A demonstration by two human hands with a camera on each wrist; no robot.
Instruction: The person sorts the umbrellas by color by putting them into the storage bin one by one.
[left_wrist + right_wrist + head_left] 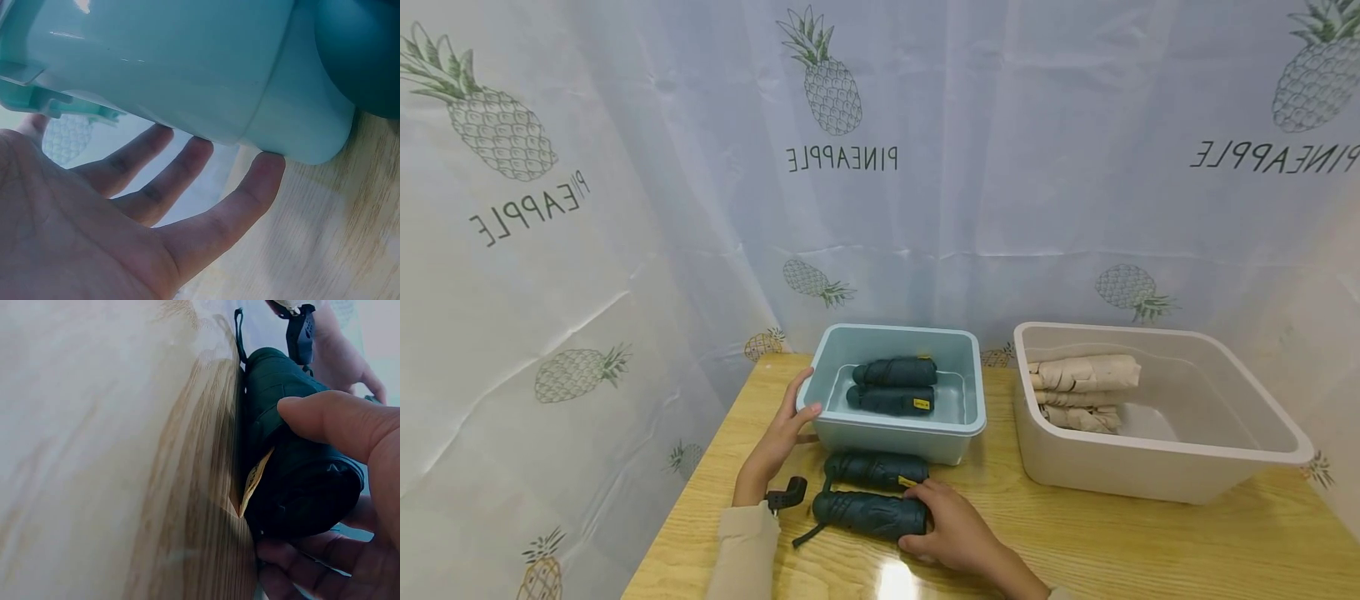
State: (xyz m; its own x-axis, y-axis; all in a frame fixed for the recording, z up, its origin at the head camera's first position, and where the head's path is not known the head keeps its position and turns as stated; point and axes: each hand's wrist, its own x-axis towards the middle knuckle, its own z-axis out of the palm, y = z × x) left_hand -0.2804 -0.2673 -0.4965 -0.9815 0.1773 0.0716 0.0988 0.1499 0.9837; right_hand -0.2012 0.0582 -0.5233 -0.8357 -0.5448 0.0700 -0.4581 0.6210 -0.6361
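A dark green folded umbrella lies on the wooden table with its wrist strap to the left. My right hand grips its right end, thumb on one side and fingers curled on the other. Right behind it lies a second dark folded umbrella with a yellow label. My left hand rests on the left front corner of a light blue bin. Its thumb lies on the rim, and its spread, nearly straight fingers touch the outer wall. Inside the bin are two dark folded umbrellas.
To the right stands a larger beige bin holding several beige folded umbrellas. A white curtain with pineapple prints hangs behind and left of the wooden table. A black device sits at my left wrist.
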